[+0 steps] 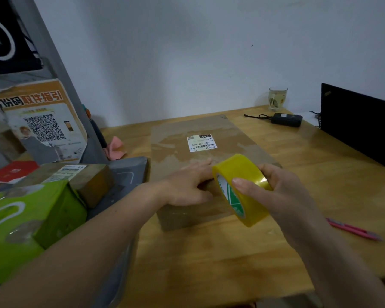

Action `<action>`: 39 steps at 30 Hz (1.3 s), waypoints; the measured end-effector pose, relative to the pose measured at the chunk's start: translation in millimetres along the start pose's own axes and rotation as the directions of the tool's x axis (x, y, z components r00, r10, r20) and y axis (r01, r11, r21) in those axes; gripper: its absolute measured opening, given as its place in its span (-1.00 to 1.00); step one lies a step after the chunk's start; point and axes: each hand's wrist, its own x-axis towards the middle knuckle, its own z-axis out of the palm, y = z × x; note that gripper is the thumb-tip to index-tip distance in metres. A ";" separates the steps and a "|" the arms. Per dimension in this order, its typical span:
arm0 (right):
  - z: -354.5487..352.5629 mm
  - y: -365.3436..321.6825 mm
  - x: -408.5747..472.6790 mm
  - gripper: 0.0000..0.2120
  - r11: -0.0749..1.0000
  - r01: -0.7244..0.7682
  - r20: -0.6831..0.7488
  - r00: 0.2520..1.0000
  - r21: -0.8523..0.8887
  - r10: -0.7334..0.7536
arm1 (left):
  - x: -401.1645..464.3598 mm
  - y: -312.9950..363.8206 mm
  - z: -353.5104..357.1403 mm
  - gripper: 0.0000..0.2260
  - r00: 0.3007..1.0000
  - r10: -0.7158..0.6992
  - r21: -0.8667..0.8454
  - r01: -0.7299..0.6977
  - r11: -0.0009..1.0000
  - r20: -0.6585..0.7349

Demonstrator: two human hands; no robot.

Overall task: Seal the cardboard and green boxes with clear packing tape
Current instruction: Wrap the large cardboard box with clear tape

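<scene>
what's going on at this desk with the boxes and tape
A person is taping up a flat cardboard box lying on the wooden table. The right hand grips a roll of yellowish clear packing tape over the box's near end, while the left hand rests on the box beside the roll. The box already shows shiny tape strips around its shipping label. A green box waits at the left, and a pink utility knife lies at the right.

Both bare forearms reach in from the near edge of the tabletop. The left hand (190, 185) lies palm down, fingers (201, 166) nearly straight. The right hand (276, 192) is raised, its fingers and thumb curled in a grip.
</scene>
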 end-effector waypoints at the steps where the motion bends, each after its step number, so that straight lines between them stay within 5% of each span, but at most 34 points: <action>1: 0.3 1.5 -0.3 -0.54 1.000 0.001 -0.004 1.000 -0.001 -0.001 | 2.5 1.9 0.3 -0.30 0.999 -0.026 0.078 0.023 0.997 0.031; 5: 1.6 5.2 -4.3 -0.58 1.000 0.020 -0.025 0.999 -0.012 -0.021 | 14.7 7.5 8.7 -0.29 0.988 -0.151 0.306 0.151 0.940 -0.024; 14: -7.5 55.8 -27.7 -0.75 0.984 -0.180 0.065 0.982 0.010 0.179 | 13.1 14.5 3.7 -0.35 0.985 -0.151 0.289 0.122 0.949 0.080; 23: -4.9 71.8 -23.9 -0.61 0.943 -0.297 0.205 0.943 0.153 0.264 | -21.1 22.2 37.2 -0.30 0.977 0.059 0.451 0.041 0.892 -0.207; 25: -2.6 72.0 -22.9 -0.64 0.936 -0.308 0.181 0.944 0.171 0.277 | -28.8 25.3 41.4 -0.36 0.961 0.045 0.307 0.043 0.951 -0.274; 27: -1.8 74.8 -24.6 -0.70 0.933 -0.302 0.113 0.952 0.194 0.285 | -37.0 27.8 42.4 -0.41 0.886 -0.084 -0.090 0.048 0.995 -0.456; 28: -2.0 76.9 -25.9 -0.66 0.935 -0.294 0.072 0.956 0.198 0.286 | -40.2 25.1 42.4 -0.41 0.826 -0.186 -0.242 0.062 0.968 -0.533; 30: -5.6 86.3 -27.0 -0.50 0.935 -0.293 -0.013 0.953 0.200 0.302 | -48.2 15.1 43.3 -0.32 0.656 -0.348 -0.278 0.212 0.937 -0.670; 32: -10.4 90.3 -24.5 -0.52 0.949 -0.272 -0.161 0.941 0.162 0.297 | -58.8 -0.2 48.5 -0.18 0.524 -0.508 -0.382 0.336 0.861 -0.684; 36: -20.4 93.9 4.2 -0.50 0.979 -0.197 -0.392 0.898 0.048 0.200 | -69.6 -16.0 73.2 -0.03 0.615 -0.685 -0.829 0.090 0.552 -0.390; 39: -23.1 101.3 29.8 -0.43 0.970 -0.239 -0.309 0.919 0.055 0.244 | -66.6 -20.4 86.4 -0.22 0.604 -0.745 -0.887 0.131 0.443 -0.283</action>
